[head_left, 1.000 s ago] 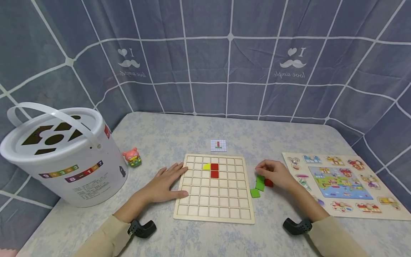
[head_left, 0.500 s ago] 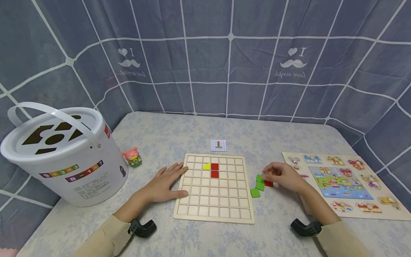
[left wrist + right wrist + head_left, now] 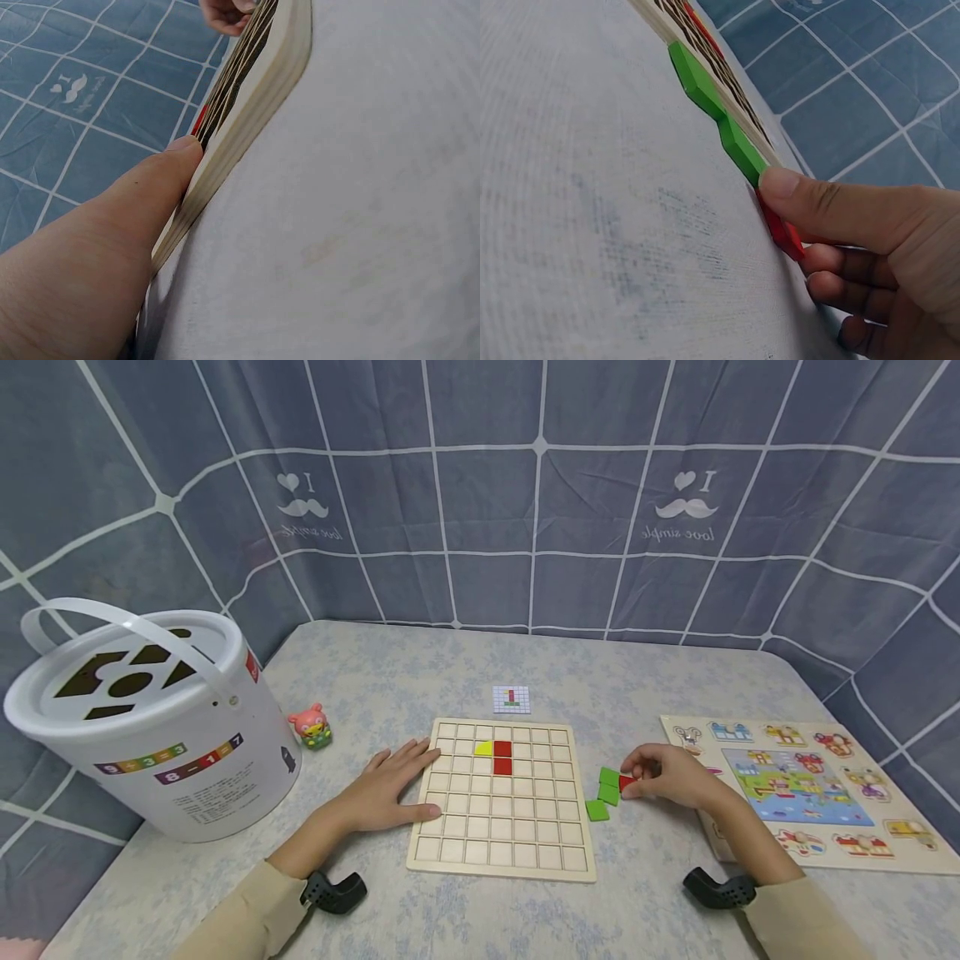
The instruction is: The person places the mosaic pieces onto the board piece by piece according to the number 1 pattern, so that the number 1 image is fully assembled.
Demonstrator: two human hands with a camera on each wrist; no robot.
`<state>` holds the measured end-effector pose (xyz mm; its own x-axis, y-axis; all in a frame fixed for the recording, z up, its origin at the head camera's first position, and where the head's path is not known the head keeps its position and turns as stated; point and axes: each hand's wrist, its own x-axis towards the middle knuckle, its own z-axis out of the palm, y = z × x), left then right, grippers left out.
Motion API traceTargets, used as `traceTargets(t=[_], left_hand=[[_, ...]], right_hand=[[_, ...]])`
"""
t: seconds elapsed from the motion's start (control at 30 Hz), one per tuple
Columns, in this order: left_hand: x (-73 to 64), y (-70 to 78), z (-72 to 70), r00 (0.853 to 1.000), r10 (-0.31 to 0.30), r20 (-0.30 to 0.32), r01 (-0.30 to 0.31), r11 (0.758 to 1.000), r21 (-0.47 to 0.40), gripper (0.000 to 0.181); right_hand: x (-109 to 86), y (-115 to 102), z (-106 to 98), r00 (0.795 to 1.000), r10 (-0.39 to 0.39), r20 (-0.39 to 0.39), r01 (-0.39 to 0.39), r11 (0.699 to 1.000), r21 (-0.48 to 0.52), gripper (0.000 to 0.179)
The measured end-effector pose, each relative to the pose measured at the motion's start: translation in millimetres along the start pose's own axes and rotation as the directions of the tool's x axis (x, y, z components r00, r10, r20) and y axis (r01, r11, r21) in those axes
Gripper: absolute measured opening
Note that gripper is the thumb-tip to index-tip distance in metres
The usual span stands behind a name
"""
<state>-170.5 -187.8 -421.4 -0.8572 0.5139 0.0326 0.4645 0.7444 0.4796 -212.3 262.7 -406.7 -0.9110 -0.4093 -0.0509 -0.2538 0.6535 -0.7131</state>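
Observation:
My left hand [image 3: 384, 792] lies with its fingers spread over the left edge of a wooden grid board [image 3: 525, 831]. In the left wrist view, the thumb [image 3: 176, 154] rests on the board's rim. A yellow piece [image 3: 484, 748] and two red tiles [image 3: 502, 766] sit in cells of its upper part. To the right of the board my right hand [image 3: 671, 777] pinches a loose red tile [image 3: 625, 783] between thumb and fingers. Touching it are several green tiles [image 3: 608, 794]; one green tile [image 3: 597, 811] lies nearest the board. In the right wrist view, the thumb partly covers the red tile [image 3: 780, 229].
A small pattern card [image 3: 512, 699] lies behind the board. On the left stand a white bucket [image 3: 225, 777] with a handle and a small pink toy figure [image 3: 311, 727]. A wooden picture puzzle [image 3: 798, 785] lies at the right, partly under my right forearm. A grid-patterned curtain [image 3: 487, 502] hangs behind.
My right hand has moved right and slightly nearer, from the green tiles to the red tile beside them, and its fingers now close on it. My left hand has stayed still.

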Motion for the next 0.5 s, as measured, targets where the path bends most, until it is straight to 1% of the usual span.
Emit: traceTargets(t=[0.27,0.5], left_hand=[[0.0,-0.1,0.1,1.000,-0.003,0.002,0.003,1.000,-0.004,0.088],[0.0,-0.3,0.1,1.000,-0.003,0.000,0.003,1.000,-0.004,0.088]], right_hand=[[-1.5,0.9,-1.6,1.000,-0.015,0.011,0.016,1.000,-0.016,0.030],[-1.5,0.1,-1.1,1.000,-0.012,0.012,0.013,1.000,-0.025,0.028]])
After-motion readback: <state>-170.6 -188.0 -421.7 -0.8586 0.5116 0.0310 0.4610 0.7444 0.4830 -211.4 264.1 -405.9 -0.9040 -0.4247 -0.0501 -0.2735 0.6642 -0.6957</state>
